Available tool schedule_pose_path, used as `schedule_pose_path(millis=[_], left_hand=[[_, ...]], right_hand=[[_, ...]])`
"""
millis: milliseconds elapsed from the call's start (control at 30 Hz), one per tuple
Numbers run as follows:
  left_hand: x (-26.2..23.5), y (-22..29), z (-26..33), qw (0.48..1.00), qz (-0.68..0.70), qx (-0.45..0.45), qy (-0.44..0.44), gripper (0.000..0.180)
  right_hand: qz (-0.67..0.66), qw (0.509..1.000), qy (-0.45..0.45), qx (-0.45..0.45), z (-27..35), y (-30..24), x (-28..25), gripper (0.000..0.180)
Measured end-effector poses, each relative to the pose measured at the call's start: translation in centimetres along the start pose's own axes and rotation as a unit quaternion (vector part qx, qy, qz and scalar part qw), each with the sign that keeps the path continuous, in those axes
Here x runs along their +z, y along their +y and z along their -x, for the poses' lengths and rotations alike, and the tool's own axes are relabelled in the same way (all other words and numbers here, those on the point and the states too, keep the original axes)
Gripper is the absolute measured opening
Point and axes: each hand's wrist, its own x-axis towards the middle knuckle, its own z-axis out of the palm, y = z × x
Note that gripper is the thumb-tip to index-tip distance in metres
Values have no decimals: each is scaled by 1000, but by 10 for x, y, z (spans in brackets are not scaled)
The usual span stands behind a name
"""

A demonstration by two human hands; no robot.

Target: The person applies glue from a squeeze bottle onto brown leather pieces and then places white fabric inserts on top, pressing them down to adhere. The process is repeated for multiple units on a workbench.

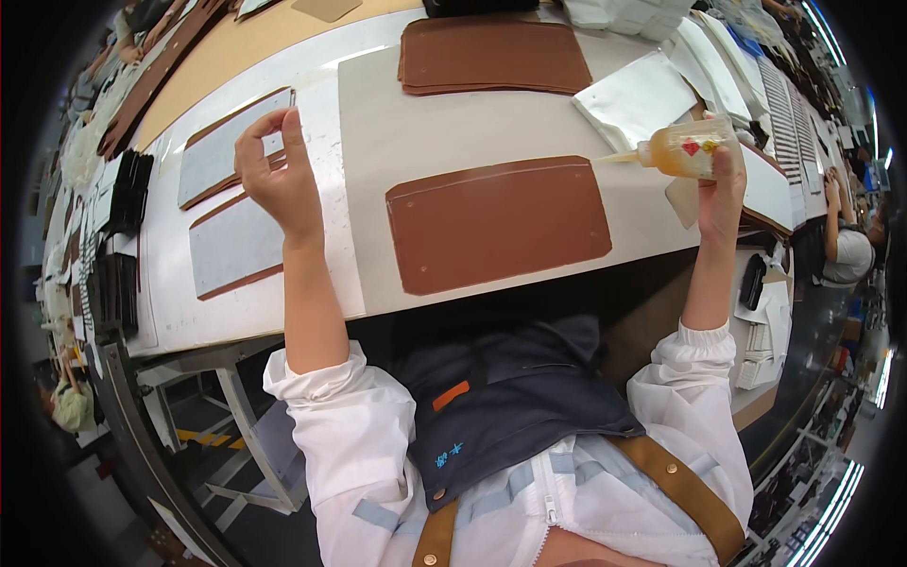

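A brown leather panel (496, 222) lies flat on the white work table (416, 113) in front of me. My right hand (720, 189) grips a small squeeze bottle (685, 151) of amber liquid, held on its side with its thin nozzle pointing left over the table, just right of the panel. My left hand (274, 170) is raised to the left of the panel, fingertips pinched together above two grey panels with brown edges (231, 203). Whether it pinches anything I cannot tell.
A stack of brown leather panels (491, 55) lies farther back. White sheets (638, 94) sit at the back right. Dark pieces (118, 246) are stacked at the table's left end. Another person (846, 241) sits at the right. The table's metal legs (236, 416) show below.
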Motion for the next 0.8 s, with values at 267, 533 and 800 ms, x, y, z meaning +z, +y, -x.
schedule_pose_path(millis=[267,533,800], left_hand=[[3,2,2,998,28,-47,-5,15],[1,2,2,997,27,-69,-8,15],[0,-2,2,997,13,-75,-16,17]], right_hand=[[25,999,-12,-22,3,3,6,61],[36,999,-18,-21,3,1,5,66],[47,998,-30,11,20,-6,-11,74]])
